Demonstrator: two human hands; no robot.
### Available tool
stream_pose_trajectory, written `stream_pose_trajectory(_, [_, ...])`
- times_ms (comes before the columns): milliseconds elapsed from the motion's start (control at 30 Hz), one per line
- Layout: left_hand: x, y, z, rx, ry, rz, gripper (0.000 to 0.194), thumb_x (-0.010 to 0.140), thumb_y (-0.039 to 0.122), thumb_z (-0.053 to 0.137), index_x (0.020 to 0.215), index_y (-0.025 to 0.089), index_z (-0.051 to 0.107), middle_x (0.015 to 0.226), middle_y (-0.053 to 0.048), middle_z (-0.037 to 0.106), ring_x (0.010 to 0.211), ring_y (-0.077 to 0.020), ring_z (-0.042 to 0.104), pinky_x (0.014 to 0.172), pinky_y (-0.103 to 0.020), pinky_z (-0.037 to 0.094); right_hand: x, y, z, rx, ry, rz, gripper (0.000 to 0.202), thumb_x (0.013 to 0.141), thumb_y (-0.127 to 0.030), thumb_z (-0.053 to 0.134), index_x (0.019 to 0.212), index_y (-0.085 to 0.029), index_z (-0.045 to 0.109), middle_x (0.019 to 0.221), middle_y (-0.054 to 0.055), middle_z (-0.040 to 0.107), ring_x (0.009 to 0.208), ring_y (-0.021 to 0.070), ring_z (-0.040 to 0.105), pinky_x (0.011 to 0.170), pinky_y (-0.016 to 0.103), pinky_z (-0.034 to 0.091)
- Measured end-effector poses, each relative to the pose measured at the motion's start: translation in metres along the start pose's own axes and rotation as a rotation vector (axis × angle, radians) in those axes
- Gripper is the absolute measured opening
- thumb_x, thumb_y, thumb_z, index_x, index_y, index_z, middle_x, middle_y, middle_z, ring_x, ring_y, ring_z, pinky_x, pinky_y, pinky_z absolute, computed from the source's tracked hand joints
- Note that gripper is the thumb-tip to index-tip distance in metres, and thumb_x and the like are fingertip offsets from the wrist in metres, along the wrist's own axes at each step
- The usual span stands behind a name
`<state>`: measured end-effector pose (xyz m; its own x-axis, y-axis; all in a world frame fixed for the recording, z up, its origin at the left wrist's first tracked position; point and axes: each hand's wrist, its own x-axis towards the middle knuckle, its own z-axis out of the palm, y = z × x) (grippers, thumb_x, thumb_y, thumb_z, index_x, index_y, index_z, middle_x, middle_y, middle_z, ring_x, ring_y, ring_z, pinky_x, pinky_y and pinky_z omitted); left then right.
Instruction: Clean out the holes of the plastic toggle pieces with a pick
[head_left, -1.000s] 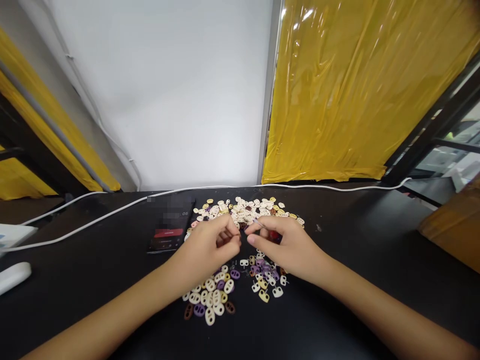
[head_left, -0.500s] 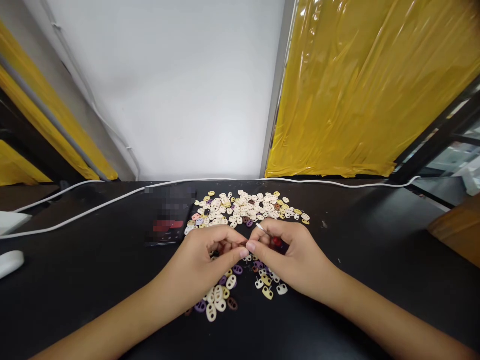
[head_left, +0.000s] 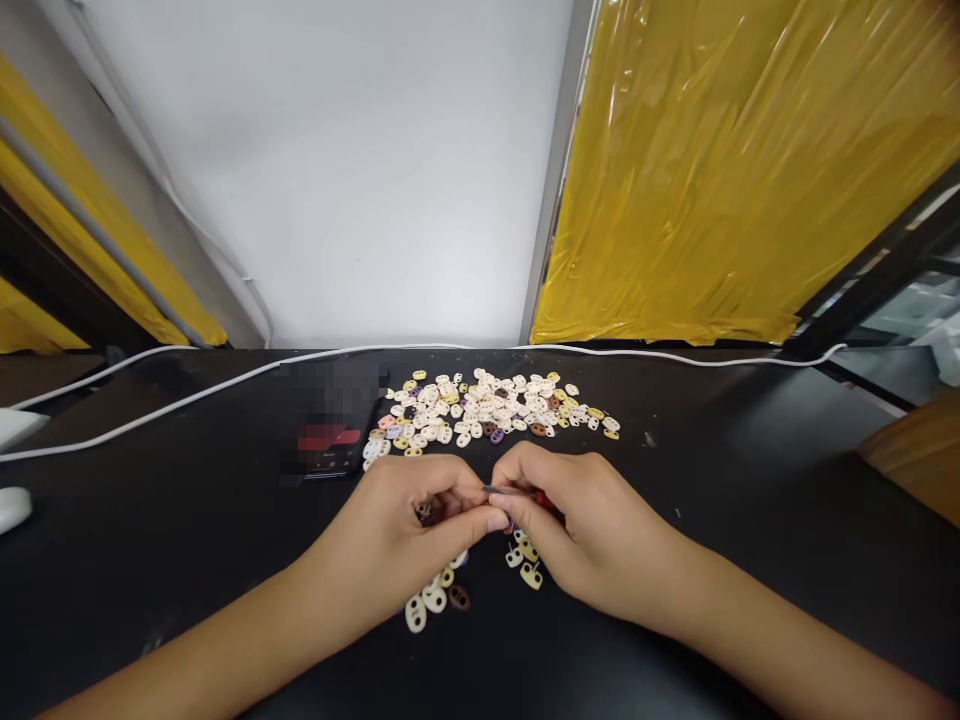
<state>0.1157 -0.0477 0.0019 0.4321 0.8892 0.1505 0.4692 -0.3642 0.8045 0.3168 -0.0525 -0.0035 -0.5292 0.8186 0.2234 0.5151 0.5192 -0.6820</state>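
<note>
My left hand [head_left: 431, 510] is closed in a pinch, its fingertips meeting those of my right hand over the black table. What it pinches is too small and hidden to name. My right hand [head_left: 559, 515] is closed around a thin tool with a red part [head_left: 543, 498], mostly covered by the fingers; its dark tip points at the left fingertips. Beyond both hands spreads a pile of small cream, yellow, purple and brown two-holed pieces [head_left: 495, 402]. More such pieces [head_left: 433, 598] lie below my left hand, and a few yellow and white ones [head_left: 531, 575] lie beside my right hand.
A dark phone [head_left: 330, 440] lies left of the pile. A white cable [head_left: 217, 378] runs along the table's back edge. At the far left is a white rounded object [head_left: 13, 508]. A cardboard box [head_left: 919, 455] stands at the right, and yellow sheeting [head_left: 675, 180] hangs behind.
The right hand has turned, and the tool's white end has gone from view while a dark tip now shows between the hands. The camera view has shifted slightly.
</note>
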Motion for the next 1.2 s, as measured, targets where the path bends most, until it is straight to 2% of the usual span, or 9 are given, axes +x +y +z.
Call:
stream_pose_trajectory(100, [0.000, 0.004, 0.000, -0.013, -0.002, -0.011, 0.024, 0.085, 0.033, 0.068, 0.064, 0.022, 0.062, 0.056, 0.005, 0.057, 0.053, -0.0131, 0.050, 0.049, -0.025, 0.039, -0.001, -0.001, 0.001, -0.023, 0.018, 0.020, 0.009, 0.096, -0.023, 0.046, 0.088, -0.022, 0.050, 0.070, -0.002, 0.057, 0.057, 0.0124, 0.049, 0.056, 0.025, 0.035])
stream_pose_trajectory(267, [-0.001, 0.002, -0.007, 0.013, 0.013, 0.054, 0.018, 0.087, 0.030, 0.066, 0.070, 0.023, 0.067, 0.060, 0.003, 0.063, 0.054, -0.0141, 0.055, 0.052, -0.026, 0.043, 0.007, 0.005, -0.011, 0.070, 0.211, 0.070, 0.021, 0.098, -0.029, 0.044, 0.078, -0.022, 0.046, 0.063, -0.004, 0.048, 0.057, 0.0123, 0.046, 0.056, 0.025, 0.036])
stream_pose_trajectory(367, [-0.001, -0.003, -0.017, 0.115, -0.010, 0.114, 0.014, 0.087, 0.027, 0.065, 0.073, 0.023, 0.068, 0.065, 0.002, 0.066, 0.060, -0.0149, 0.058, 0.056, -0.027, 0.045, 0.012, 0.013, -0.019, 0.025, 0.117, 0.154, 0.023, 0.094, -0.029, 0.050, 0.073, -0.021, 0.052, 0.061, -0.003, 0.051, 0.056, 0.0123, 0.048, 0.054, 0.025, 0.035])
stream_pose_trajectory(500, [-0.001, -0.010, -0.030, 0.262, -0.129, 0.077, 0.010, 0.088, 0.027, 0.063, 0.081, 0.024, 0.070, 0.068, 0.002, 0.065, 0.060, -0.0146, 0.057, 0.055, -0.026, 0.042, 0.013, 0.020, -0.022, 0.041, -0.062, 0.339, 0.015, 0.083, -0.022, 0.055, 0.068, -0.019, 0.058, 0.056, -0.003, 0.055, 0.050, 0.0115, 0.049, 0.046, 0.024, 0.031])
stream_pose_trajectory(600, [-0.003, -0.013, -0.035, 0.274, -0.193, 0.100, 0.013, 0.091, 0.024, 0.059, 0.084, 0.023, 0.070, 0.076, 0.001, 0.066, 0.067, -0.0149, 0.059, 0.062, -0.027, 0.044, 0.013, 0.020, -0.022, 0.036, -0.114, 0.371, 0.013, 0.076, -0.018, 0.057, 0.063, -0.019, 0.058, 0.052, -0.005, 0.052, 0.048, 0.0100, 0.047, 0.046, 0.023, 0.032])
stream_pose_trajectory(667, [-0.004, -0.014, -0.037, 0.291, -0.229, 0.134, 0.015, 0.093, 0.022, 0.058, 0.083, 0.023, 0.069, 0.081, 0.000, 0.066, 0.072, -0.0156, 0.061, 0.067, -0.028, 0.045, 0.014, 0.020, -0.022, -0.012, -0.101, 0.382, 0.013, 0.076, -0.020, 0.058, 0.063, -0.020, 0.058, 0.051, -0.005, 0.050, 0.047, 0.0101, 0.046, 0.046, 0.024, 0.032])
stream_pose_trajectory(933, [-0.005, -0.015, -0.031, 0.473, -0.257, 0.217, 0.019, 0.097, 0.025, 0.051, 0.087, 0.020, 0.067, 0.086, -0.004, 0.061, 0.079, -0.0198, 0.060, 0.070, -0.032, 0.044, 0.023, 0.035, -0.021, -0.185, 0.156, 0.249, 0.020, 0.089, -0.027, 0.054, 0.070, -0.020, 0.055, 0.058, -0.005, 0.048, 0.056, 0.0112, 0.044, 0.057, 0.024, 0.035])
stream_pose_trajectory(1067, [-0.006, -0.018, -0.029, 0.455, -0.247, 0.235, 0.018, 0.096, 0.023, 0.051, 0.090, 0.019, 0.067, 0.087, -0.004, 0.060, 0.080, -0.0203, 0.059, 0.072, -0.034, 0.044, 0.036, 0.039, -0.016, -0.276, 0.104, 0.132, 0.018, 0.094, -0.028, 0.051, 0.082, -0.021, 0.064, 0.058, -0.006, 0.049, 0.056, 0.0111, 0.044, 0.056, 0.023, 0.033])
stream_pose_trajectory(1200, [-0.008, -0.017, -0.027, 0.388, -0.232, 0.278, 0.014, 0.095, 0.021, 0.054, 0.098, 0.019, 0.067, 0.094, -0.005, 0.060, 0.087, -0.0205, 0.059, 0.078, -0.035, 0.045, 0.055, 0.032, -0.008, -0.360, 0.065, 0.100, 0.010, 0.087, -0.024, 0.062, 0.090, -0.022, 0.071, 0.058, -0.005, 0.056, 0.056, 0.0118, 0.048, 0.057, 0.024, 0.030])
